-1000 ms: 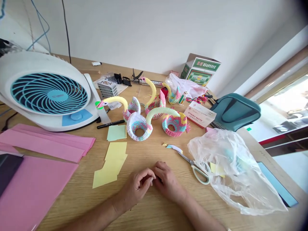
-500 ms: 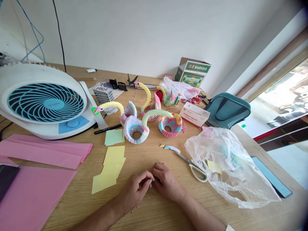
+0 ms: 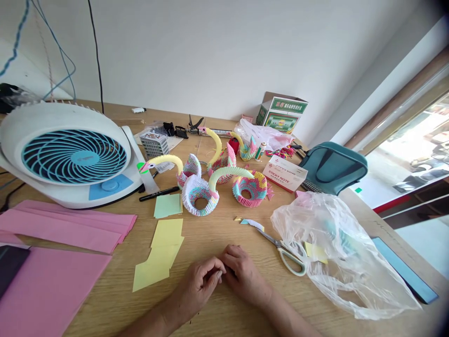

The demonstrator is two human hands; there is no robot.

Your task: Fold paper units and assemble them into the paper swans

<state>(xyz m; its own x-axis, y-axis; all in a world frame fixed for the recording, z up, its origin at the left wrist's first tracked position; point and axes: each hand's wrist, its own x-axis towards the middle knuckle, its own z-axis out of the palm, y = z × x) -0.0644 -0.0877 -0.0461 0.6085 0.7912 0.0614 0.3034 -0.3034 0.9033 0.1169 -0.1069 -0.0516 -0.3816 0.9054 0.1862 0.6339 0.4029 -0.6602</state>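
Observation:
My left hand [image 3: 200, 286] and my right hand [image 3: 244, 277] rest together on the wooden table, fingertips meeting. Both have curled fingers; whatever they may pinch is hidden. Left of them lie overlapping yellow paper squares [image 3: 158, 255], with green squares [image 3: 167, 206] behind. Scissors [image 3: 289, 257] with pale handles lie to the right, beside small folded paper pieces [image 3: 252, 223]. Beyond my hands stand several folded-paper swans, among them a white-bodied one [image 3: 199, 195] with a green neck and a pink and yellow one [image 3: 249, 188].
A white fan [image 3: 73, 154] stands at the left behind pink paper sheets [image 3: 52, 285]. On the right are a crumpled plastic bag [image 3: 343, 252], a sticky note box [image 3: 286, 173] and a teal case [image 3: 333, 164]. A green and white box [image 3: 282, 112] sits near the wall.
The view has tilted slightly, so the table's objects appear a little lower. My hands keep nearly the same pose and place.

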